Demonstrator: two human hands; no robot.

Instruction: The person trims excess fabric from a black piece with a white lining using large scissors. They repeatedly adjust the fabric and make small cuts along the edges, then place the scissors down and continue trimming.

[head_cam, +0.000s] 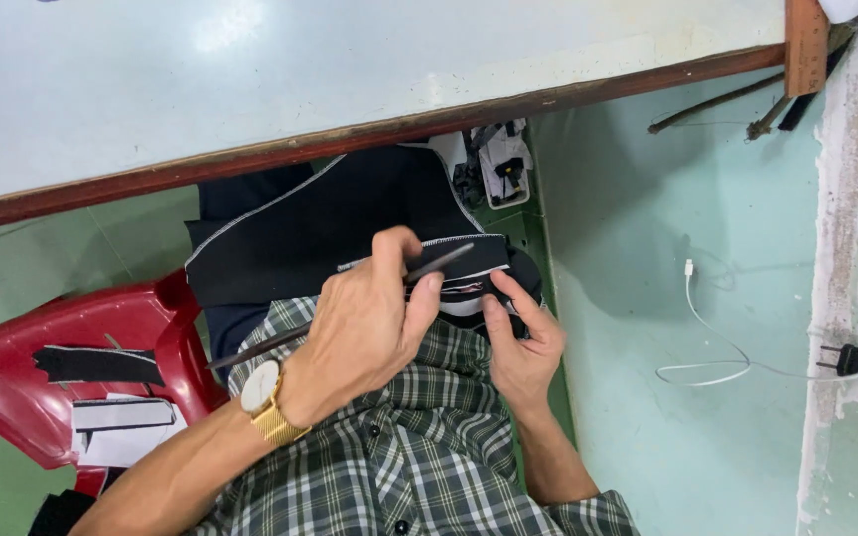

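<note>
Black fabric edged in white stitching, green-and-white plaid shirt, red plastic chair, gold watch.

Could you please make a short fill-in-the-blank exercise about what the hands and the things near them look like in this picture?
1. The left hand holds a thin dark ____ over the black fabric.
2. The wrist of that hand wears a ____-coloured watch.
3. The right hand pinches the fabric's white-stitched ____.
4. Beside the person stands a ____ plastic chair bearing black and white fabric pieces.

Missing words: stick; gold; edge; red
</note>
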